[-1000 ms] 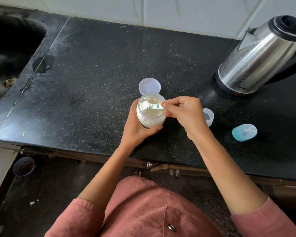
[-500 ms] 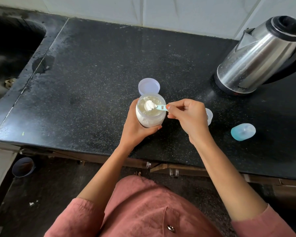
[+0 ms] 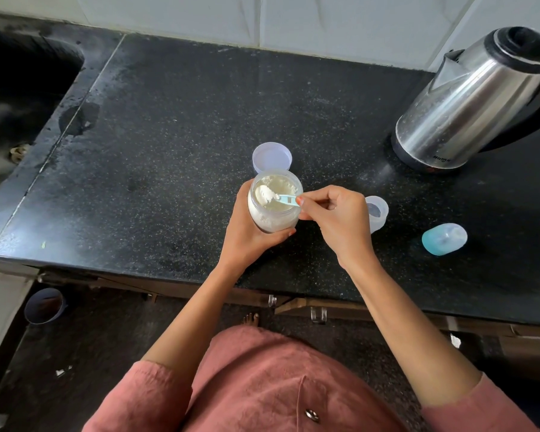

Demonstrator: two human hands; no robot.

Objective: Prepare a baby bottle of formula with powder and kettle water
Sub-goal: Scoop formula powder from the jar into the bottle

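Note:
My left hand (image 3: 247, 232) grips a clear jar of white formula powder (image 3: 273, 207), held a little above the black counter (image 3: 169, 135). My right hand (image 3: 337, 222) pinches the handle of a small light-blue scoop (image 3: 282, 199); its bowl sits over the jar's mouth, heaped with powder. The open baby bottle (image 3: 377, 212) stands just right of my right hand, partly hidden by it. The jar's pale lid (image 3: 272, 157) lies upside down behind the jar. The bottle's blue cap (image 3: 444, 239) lies on its side further right. A steel kettle (image 3: 468, 104) stands at the back right.
A dark sink (image 3: 16, 98) lies at the far left. White wall tiles (image 3: 293, 20) run behind the counter. A small dark tub (image 3: 44, 305) sits on the floor below the counter's left end, and the counter's front edge runs just beneath my wrists.
The scoop has come up out of the powder with a heap in it and now sits level over the jar's mouth. The jar has stayed in my left hand.

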